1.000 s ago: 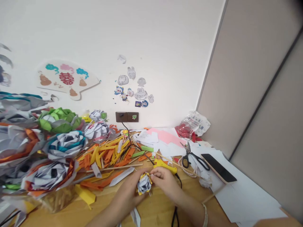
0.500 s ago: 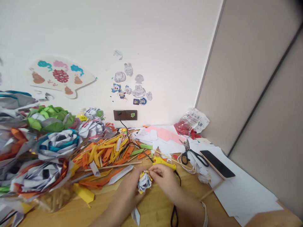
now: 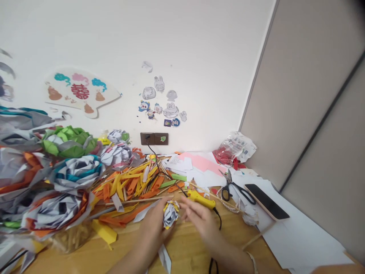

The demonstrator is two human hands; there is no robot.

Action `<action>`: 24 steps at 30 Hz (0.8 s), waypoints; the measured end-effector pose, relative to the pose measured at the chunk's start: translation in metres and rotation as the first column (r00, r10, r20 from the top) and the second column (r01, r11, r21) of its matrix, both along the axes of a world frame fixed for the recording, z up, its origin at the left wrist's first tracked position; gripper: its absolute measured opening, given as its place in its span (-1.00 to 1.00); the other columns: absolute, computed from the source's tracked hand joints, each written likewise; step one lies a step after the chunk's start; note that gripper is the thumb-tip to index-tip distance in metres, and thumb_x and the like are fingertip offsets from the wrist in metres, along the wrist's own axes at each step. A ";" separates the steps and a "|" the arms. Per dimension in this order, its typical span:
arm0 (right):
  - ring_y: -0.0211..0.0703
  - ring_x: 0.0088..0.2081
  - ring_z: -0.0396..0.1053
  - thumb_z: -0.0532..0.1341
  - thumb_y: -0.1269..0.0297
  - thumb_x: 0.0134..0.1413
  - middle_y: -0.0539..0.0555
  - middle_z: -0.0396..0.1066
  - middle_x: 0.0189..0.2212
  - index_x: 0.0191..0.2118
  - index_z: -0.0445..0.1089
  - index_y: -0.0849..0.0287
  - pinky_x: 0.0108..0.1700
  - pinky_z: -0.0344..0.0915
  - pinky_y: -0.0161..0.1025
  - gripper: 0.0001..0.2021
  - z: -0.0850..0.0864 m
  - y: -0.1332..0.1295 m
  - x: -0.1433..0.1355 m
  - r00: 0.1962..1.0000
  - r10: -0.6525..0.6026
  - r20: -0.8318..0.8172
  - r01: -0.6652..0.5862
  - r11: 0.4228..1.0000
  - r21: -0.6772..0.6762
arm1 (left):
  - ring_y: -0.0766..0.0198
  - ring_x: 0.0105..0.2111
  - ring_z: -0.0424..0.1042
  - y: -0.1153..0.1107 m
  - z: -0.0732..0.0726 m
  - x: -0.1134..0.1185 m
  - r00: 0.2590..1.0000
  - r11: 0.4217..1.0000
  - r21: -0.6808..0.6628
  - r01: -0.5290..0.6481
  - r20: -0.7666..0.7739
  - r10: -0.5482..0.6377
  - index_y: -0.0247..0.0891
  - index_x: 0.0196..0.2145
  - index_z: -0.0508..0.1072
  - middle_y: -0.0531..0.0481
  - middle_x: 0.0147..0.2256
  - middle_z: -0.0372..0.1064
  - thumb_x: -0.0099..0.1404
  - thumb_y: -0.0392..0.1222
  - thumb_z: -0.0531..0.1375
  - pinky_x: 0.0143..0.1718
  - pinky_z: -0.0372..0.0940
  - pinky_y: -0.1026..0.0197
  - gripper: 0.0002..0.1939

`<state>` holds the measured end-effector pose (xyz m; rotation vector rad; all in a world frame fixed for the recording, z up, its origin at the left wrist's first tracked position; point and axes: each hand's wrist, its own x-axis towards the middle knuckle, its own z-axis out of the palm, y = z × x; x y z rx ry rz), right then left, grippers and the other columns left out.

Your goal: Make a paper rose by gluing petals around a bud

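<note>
A small paper flower [image 3: 171,214], white in the middle with yellow petals at its rim, is held in my left hand [image 3: 154,220] above the wooden table. My right hand [image 3: 198,217] hovers just to the right of the flower, its fingers loosely stretched and slightly apart, with nothing visible between them. Behind that hand lies a yellow glue gun [image 3: 201,199] with a black cord. A folded white paper strip [image 3: 164,258] rests on the table below my left hand.
Large paper flowers [image 3: 76,173] crowd the left side, beside a heap of orange and yellow paper strips [image 3: 134,180]. Scissors [image 3: 228,186], a string of beads [image 3: 228,205], a phone [image 3: 266,201] and white sheets [image 3: 308,239] lie at the right.
My right hand has drawn slightly away from the flower, and its fingers have straightened. My left hand still holds the flower, now turned a little. The view has shifted slightly left.
</note>
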<state>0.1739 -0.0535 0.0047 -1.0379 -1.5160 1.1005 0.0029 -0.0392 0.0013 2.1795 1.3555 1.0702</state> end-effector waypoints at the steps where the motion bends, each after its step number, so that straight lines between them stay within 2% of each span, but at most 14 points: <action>1: 0.00 -0.09 0.37 0.10 -0.01 0.09 0.15 0.39 -0.04 0.09 0.30 0.09 -0.02 0.25 -0.05 -0.52 0.000 0.002 0.001 0.999 0.003 -0.048 -0.005 0.999 -0.033 | 0.01 -0.06 0.36 -0.001 0.002 0.001 1.000 1.000 -0.007 0.002 0.012 -0.002 -0.22 -0.01 0.21 -0.18 -0.05 0.38 0.09 -0.24 0.14 -0.04 0.25 0.00 -0.53; 3: 0.00 -0.08 0.36 0.14 0.04 0.07 0.13 0.41 -0.07 0.02 0.37 0.08 -0.01 0.24 -0.06 -0.58 -0.001 0.006 0.002 0.998 0.038 -0.057 -0.039 0.999 -0.004 | 0.02 -0.08 0.37 -0.003 0.005 0.001 0.999 1.000 -0.009 0.001 0.039 -0.001 -0.21 -0.03 0.21 -0.17 -0.07 0.39 0.11 -0.22 0.14 -0.07 0.26 0.02 -0.57; 7: -0.11 -0.04 0.30 0.12 0.29 0.09 0.07 0.39 -0.08 -0.03 0.41 0.01 0.04 0.18 -0.14 -0.69 0.005 0.010 0.008 0.979 0.096 0.177 -0.138 0.961 0.240 | 0.06 -0.10 0.38 -0.003 0.005 0.000 0.999 0.999 -0.008 0.040 0.032 -0.040 -0.20 -0.05 0.21 -0.17 -0.08 0.38 0.12 -0.22 0.13 -0.09 0.28 0.06 -0.59; 10: -0.13 -0.05 0.30 0.08 0.38 0.10 0.06 0.41 -0.11 -0.12 0.46 0.05 0.03 0.16 -0.16 -0.72 0.011 0.020 0.022 0.929 -0.028 0.369 -0.088 0.952 0.292 | 0.04 -0.07 0.37 0.000 0.002 0.000 0.998 0.998 -0.037 0.055 0.011 -0.055 -0.19 -0.02 0.22 -0.16 -0.05 0.38 0.08 -0.22 0.16 -0.06 0.26 0.04 -0.53; 11: -0.10 -0.06 0.30 0.09 0.39 0.08 0.09 0.42 -0.13 -0.12 0.45 0.09 0.03 0.16 -0.14 -0.72 0.012 0.024 0.027 0.885 -0.129 0.448 -0.009 0.956 0.293 | 0.03 -0.04 0.36 0.001 0.002 0.000 0.999 0.998 -0.041 0.049 0.018 -0.048 -0.19 -0.01 0.21 -0.17 -0.03 0.37 0.08 -0.21 0.16 -0.03 0.24 0.03 -0.52; 13: 0.00 -0.04 0.25 0.17 0.39 -0.02 0.15 0.39 -0.11 -0.05 0.39 0.16 0.03 0.13 -0.08 -0.65 0.010 0.033 0.037 0.705 -0.334 0.626 0.125 0.927 0.353 | 0.03 -0.01 0.34 0.002 0.002 0.000 0.999 0.999 -0.044 0.029 0.044 -0.027 -0.20 0.00 0.21 -0.17 -0.01 0.35 0.10 -0.19 0.15 0.01 0.21 0.02 -0.52; 15: 0.06 -0.07 0.23 0.19 0.38 -0.07 0.20 0.38 -0.15 -0.08 0.38 0.22 -0.01 0.14 -0.08 -0.65 0.005 0.040 0.044 0.518 -0.421 0.745 0.151 0.902 0.404 | 0.04 -0.03 0.35 0.004 0.002 0.000 0.998 0.998 -0.060 0.015 0.055 -0.012 -0.20 -0.01 0.22 -0.16 -0.03 0.36 0.11 -0.19 0.14 -0.01 0.22 0.03 -0.55; 17: 0.03 -0.13 0.27 0.15 0.42 -0.08 0.20 0.38 -0.22 -0.18 0.40 0.25 -0.07 0.17 -0.13 -0.73 0.000 0.045 0.047 0.417 -0.429 0.801 0.145 0.902 0.407 | 0.05 -0.08 0.38 0.005 0.002 -0.001 0.998 0.997 -0.074 0.010 0.059 -0.005 -0.20 -0.04 0.23 -0.14 -0.07 0.39 0.11 -0.18 0.15 -0.05 0.25 0.05 -0.57; 21: -0.04 -0.22 0.32 0.08 0.50 -0.13 0.19 0.37 -0.26 -0.26 0.38 0.27 -0.17 0.22 -0.21 -0.75 -0.002 0.050 0.049 0.392 -0.442 0.807 0.185 0.897 0.401 | 0.09 -0.15 0.42 0.006 0.002 -0.002 0.991 0.997 -0.074 -0.007 0.132 0.017 -0.18 -0.07 0.22 -0.10 -0.14 0.41 0.12 -0.15 0.15 -0.12 0.29 0.09 -0.60; 23: -0.05 -0.23 0.33 0.07 0.50 -0.13 0.19 0.38 -0.26 -0.22 0.35 0.27 -0.17 0.23 -0.20 -0.72 0.003 0.048 0.049 0.443 -0.493 0.748 0.219 0.869 0.443 | 0.12 -0.20 0.43 0.007 0.002 -0.002 0.985 0.997 -0.072 -0.038 0.167 0.050 -0.18 -0.06 0.18 -0.08 -0.17 0.42 0.14 -0.12 0.15 -0.15 0.30 0.11 -0.60; 24: -0.05 -0.23 0.33 0.07 0.49 -0.12 0.17 0.38 -0.26 -0.19 0.34 0.26 -0.17 0.24 -0.19 -0.71 0.006 0.045 0.049 0.502 -0.520 0.691 0.237 0.851 0.468 | 0.13 -0.22 0.44 0.007 0.002 -0.003 0.982 0.996 -0.072 -0.057 0.176 0.069 -0.18 -0.06 0.17 -0.07 -0.18 0.42 0.14 -0.11 0.14 -0.16 0.31 0.11 -0.59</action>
